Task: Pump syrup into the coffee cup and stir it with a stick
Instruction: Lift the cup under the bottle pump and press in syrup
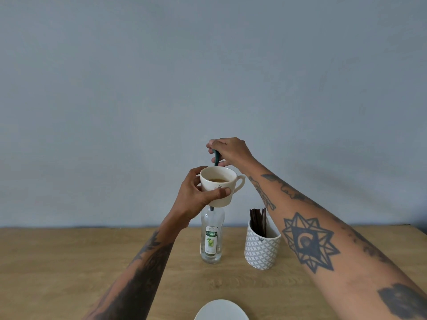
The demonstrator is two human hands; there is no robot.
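Head view: right hand [231, 151] presses closed on the green pump [216, 157] of the syrup bottle [211, 239]. Just below it, left hand [198, 192] grips the coffee cup [219, 187] under the spout. Right of the bottle, a patterned holder [262, 248] of stir sticks [258, 221] stands on the table [69, 262].

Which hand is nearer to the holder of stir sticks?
Neither touches it. The right hand sits on the pump high above the holder; the left hand holds the cup above the bottle, looking slightly nearer.
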